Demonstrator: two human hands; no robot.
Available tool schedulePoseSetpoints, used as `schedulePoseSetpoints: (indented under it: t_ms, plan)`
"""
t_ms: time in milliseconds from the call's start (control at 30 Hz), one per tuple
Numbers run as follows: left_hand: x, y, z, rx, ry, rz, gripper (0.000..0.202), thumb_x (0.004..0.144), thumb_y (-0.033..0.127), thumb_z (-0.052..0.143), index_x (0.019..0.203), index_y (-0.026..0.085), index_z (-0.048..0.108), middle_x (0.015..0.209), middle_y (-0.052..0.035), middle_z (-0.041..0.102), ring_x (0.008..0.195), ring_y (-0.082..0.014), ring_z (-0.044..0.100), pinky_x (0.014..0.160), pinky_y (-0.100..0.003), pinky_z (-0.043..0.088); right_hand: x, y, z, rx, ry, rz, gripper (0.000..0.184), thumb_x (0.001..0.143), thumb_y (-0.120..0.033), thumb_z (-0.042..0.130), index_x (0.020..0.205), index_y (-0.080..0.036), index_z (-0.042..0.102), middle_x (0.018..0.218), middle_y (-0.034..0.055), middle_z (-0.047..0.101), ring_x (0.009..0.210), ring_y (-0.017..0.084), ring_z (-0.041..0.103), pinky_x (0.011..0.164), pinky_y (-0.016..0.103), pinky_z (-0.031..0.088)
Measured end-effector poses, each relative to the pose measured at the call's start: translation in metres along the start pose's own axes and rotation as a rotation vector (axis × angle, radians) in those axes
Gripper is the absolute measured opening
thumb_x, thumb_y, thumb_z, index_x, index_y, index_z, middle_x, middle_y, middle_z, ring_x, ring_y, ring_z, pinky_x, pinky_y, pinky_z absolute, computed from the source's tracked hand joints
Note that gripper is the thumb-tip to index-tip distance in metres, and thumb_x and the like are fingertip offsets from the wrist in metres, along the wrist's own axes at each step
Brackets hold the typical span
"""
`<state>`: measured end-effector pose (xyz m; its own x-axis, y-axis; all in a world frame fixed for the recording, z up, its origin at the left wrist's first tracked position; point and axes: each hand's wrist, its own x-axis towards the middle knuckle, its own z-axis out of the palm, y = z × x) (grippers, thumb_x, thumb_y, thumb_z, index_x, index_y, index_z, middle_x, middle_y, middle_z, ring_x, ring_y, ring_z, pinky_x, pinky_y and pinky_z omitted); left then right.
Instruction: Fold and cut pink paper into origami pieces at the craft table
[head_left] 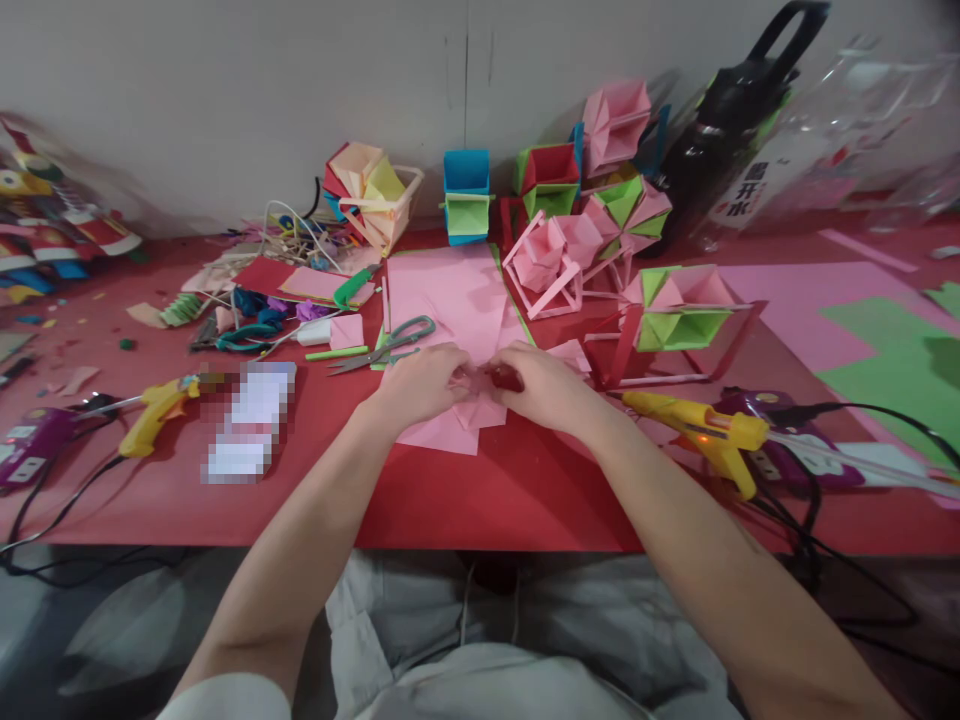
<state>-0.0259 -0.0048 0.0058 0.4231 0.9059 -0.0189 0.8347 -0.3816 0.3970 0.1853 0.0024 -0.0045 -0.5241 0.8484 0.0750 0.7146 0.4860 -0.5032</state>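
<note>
Both of my hands meet over pink paper sheets at the middle of the red table. My left hand pinches a small piece of pink paper from its left side. On the opposite side my right hand has its thumb and fingers closed on the same piece. The fingertips hide part of it, so its exact folded shape is unclear. Scissors with grey-green handles lie just left of my left hand. Under and around the hands, more pink sheets overlap loosely.
A yellow glue gun lies right, another glue gun left beside a blurred phone. Folded paper wheels stand behind. A black bottle is back right. Scraps and a green cutter lie left. Cords hang over the front edge.
</note>
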Motion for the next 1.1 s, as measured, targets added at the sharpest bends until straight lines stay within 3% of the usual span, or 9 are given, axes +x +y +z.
schedulePoseSetpoints:
  t_ms: [300,467,567,667,800,867,967,1100]
  plan:
    - [-0.001,0.002,-0.001,0.007,-0.030,0.002,0.024,0.090,0.037,0.063,0.105,0.019,0.067,0.109,-0.0077,0.072,0.098,-0.0244,0.067,0.074,-0.031,0.046,0.002,0.005,0.007,0.059,-0.025,0.040,0.021,0.084,-0.029,0.070,0.098,-0.020,0.058,0.104,0.0082,0.065,0.086,0.021,0.062,0.071,0.031,0.043]
    - [-0.002,0.005,-0.002,0.029,-0.043,-0.012,0.021,0.089,0.033,0.062,0.105,0.020,0.065,0.111,-0.0068,0.070,0.100,-0.0252,0.066,0.073,-0.031,0.045,0.001,-0.002,0.004,0.186,-0.061,0.070,0.019,0.083,-0.030,0.070,0.088,-0.021,0.053,0.090,0.0031,0.066,0.074,0.017,0.057,0.063,0.028,0.038]
    - [-0.002,0.004,0.001,0.035,-0.043,-0.005,0.016,0.087,0.028,0.062,0.100,0.020,0.064,0.108,-0.0069,0.070,0.098,-0.0250,0.066,0.072,-0.031,0.044,0.002,-0.003,0.006,0.292,-0.060,0.080,0.017,0.081,-0.022,0.069,0.091,-0.021,0.055,0.086,0.0011,0.066,0.069,0.014,0.055,0.061,0.027,0.039]
    - [-0.002,0.003,0.002,0.005,-0.023,-0.019,0.013,0.086,0.028,0.063,0.096,0.020,0.063,0.103,-0.0057,0.070,0.093,-0.0238,0.065,0.069,-0.031,0.042,0.004,0.001,0.011,0.343,-0.044,0.059,0.015,0.085,-0.025,0.067,0.097,-0.019,0.062,0.086,0.0024,0.067,0.068,0.014,0.055,0.060,0.027,0.040]
    - [-0.002,0.002,0.001,-0.063,-0.033,-0.021,0.023,0.083,0.026,0.066,0.105,0.020,0.064,0.098,-0.0040,0.071,0.086,-0.0212,0.065,0.067,-0.030,0.041,0.006,0.004,0.012,0.345,-0.064,0.014,0.007,0.086,-0.022,0.065,0.090,-0.017,0.069,0.082,0.0040,0.070,0.071,0.016,0.061,0.064,0.028,0.043]
    - [-0.001,0.002,-0.001,-0.106,-0.025,0.013,0.025,0.082,0.024,0.068,0.107,0.020,0.066,0.093,-0.0030,0.071,0.082,-0.0190,0.063,0.068,-0.030,0.042,0.005,0.002,0.008,0.343,-0.010,-0.019,0.006,0.085,-0.017,0.065,0.088,-0.017,0.070,0.086,0.0048,0.072,0.076,0.017,0.063,0.069,0.029,0.045]
    - [0.000,0.001,-0.006,-0.117,0.093,0.144,0.009,0.085,0.022,0.063,0.088,0.017,0.069,0.085,-0.0034,0.067,0.082,-0.0176,0.061,0.074,-0.031,0.044,0.004,-0.005,-0.001,0.283,0.115,-0.119,0.012,0.083,-0.008,0.061,0.081,-0.018,0.068,0.083,0.0032,0.069,0.076,0.017,0.061,0.071,0.030,0.044]
    - [0.002,0.001,-0.011,-0.165,0.343,0.257,0.007,0.085,0.018,0.062,0.085,0.017,0.069,0.086,-0.0048,0.066,0.077,-0.0165,0.058,0.073,-0.031,0.046,0.004,-0.008,-0.009,0.256,0.331,-0.289,0.013,0.089,-0.013,0.060,0.080,-0.021,0.065,0.090,0.0041,0.068,0.088,0.022,0.060,0.083,0.037,0.045]
